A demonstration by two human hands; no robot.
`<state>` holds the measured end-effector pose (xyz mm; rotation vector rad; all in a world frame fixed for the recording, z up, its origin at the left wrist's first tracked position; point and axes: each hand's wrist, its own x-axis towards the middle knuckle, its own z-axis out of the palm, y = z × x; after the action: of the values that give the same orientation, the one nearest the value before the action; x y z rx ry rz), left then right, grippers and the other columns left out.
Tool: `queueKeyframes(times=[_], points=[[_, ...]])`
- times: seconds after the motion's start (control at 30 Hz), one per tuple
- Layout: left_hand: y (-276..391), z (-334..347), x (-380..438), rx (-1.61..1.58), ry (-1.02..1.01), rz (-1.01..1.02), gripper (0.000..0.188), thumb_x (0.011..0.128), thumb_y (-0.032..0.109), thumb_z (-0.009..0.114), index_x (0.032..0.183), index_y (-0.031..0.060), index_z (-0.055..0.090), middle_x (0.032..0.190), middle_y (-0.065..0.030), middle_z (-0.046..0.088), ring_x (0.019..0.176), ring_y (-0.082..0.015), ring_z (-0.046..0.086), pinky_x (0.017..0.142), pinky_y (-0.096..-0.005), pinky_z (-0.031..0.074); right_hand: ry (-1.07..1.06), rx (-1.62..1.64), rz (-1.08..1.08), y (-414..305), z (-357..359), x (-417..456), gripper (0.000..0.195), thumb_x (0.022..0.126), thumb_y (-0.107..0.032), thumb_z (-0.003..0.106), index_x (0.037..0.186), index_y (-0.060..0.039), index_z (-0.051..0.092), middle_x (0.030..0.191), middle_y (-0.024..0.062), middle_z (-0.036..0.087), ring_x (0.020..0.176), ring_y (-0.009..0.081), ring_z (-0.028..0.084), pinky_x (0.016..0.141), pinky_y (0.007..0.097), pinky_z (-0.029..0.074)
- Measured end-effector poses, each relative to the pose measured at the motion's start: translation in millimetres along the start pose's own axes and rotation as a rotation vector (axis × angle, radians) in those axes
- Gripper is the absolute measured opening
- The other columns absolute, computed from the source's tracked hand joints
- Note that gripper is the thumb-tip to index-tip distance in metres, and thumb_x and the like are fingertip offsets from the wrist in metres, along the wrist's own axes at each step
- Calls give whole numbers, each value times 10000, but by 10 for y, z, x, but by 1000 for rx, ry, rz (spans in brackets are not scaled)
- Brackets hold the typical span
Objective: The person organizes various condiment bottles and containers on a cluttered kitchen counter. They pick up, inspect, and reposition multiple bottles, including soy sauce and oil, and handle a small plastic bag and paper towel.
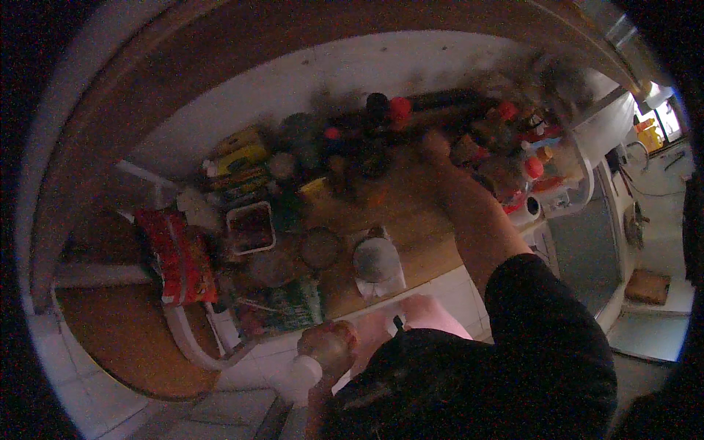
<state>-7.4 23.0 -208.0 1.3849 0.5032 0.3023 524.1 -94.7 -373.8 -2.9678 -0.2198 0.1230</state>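
Note:
My right hand [436, 147] reaches across the wooden table [423, 231] to the dark, crowded items at its back edge; blur hides its fingers and whether they touch anything. Near my body, below the table's front edge, my left hand [330, 344] is closed around a container with a pale round end [303, 377], perhaps a jar or bottle. On the table between my hands stands a container with a round grey-white top [377, 259]. A round dark lid or dish [320, 247] lies left of it. A red-topped item [400, 109] stands near my right hand.
A white-rimmed tray [230, 231] and yellow packages [242, 159] crowd the table's left side. A red bag [181, 256] lies by a chair with a brown seat [132, 341]. A paper roll [525, 211] and clear bin [577, 187] stand right. A wooden beam [275, 47] arches above.

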Motion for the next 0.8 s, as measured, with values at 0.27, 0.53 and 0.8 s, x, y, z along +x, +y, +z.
queueKeyframes(times=[0.27,0.53,0.8], points=[[33,45,16,23,-35,13,599,556,75,725,1060,55,402,1032,-94,481,940,-198,489,836,-336,402,204,106,-293,-289,154,-514,299,786,-217,423,1038,-89,522,977,163,531,867,320,533,748,437,423],[37,87,-49,76,-32,27,603,555,72,723,1062,56,397,1034,-95,477,941,-201,488,838,-339,403,411,-50,-469,-779,-648,-1306,328,773,-184,424,1081,-114,510,1084,175,470,903,335,513,788,482,392],[72,177,1,89,-94,33,608,555,70,722,1065,58,391,1036,-97,472,942,-203,486,839,-341,404,-11,-45,-344,-409,-332,-1262,263,744,-154,461,974,-72,559,887,166,562,812,299,550,676,419,450]])
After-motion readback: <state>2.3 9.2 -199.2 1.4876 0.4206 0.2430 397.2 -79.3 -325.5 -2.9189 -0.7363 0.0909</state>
